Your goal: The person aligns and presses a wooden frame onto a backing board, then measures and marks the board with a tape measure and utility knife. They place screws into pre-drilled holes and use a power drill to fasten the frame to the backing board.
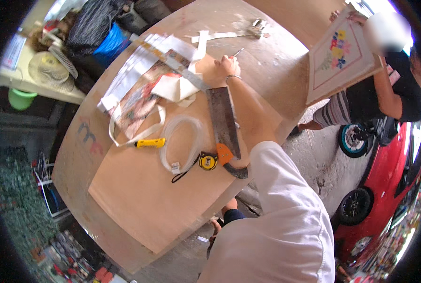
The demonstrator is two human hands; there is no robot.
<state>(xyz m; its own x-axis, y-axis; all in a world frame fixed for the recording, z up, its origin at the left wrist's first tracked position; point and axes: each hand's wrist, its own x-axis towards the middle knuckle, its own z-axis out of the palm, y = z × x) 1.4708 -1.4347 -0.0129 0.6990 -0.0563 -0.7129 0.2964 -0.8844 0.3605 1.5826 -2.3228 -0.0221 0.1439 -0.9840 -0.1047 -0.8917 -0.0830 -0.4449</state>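
I see the right hand (227,66) on the pale plywood tabletop (139,203), fingers pinched around a thin red-handled tool (237,53) beside the long steel ruler (182,70). A small white label (175,166) hangs on the clear tubing coil (179,141); the left hand is out of view.

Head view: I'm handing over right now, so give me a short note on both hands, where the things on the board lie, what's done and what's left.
Right hand: stretched out over the plywood board, gripping a thin pencil-like tool, tip near the metal ruler.
Left hand: not visible.
On the board: hand saw beside the right forearm, yellow tape measure, coiled clear tube, yellow-handled tool, printed cloth with white strips.
Done: ruler and tools laid out.
Left: no cut shows in the board; any marks are too small to tell.
Nearby: another person holds a floral panel.
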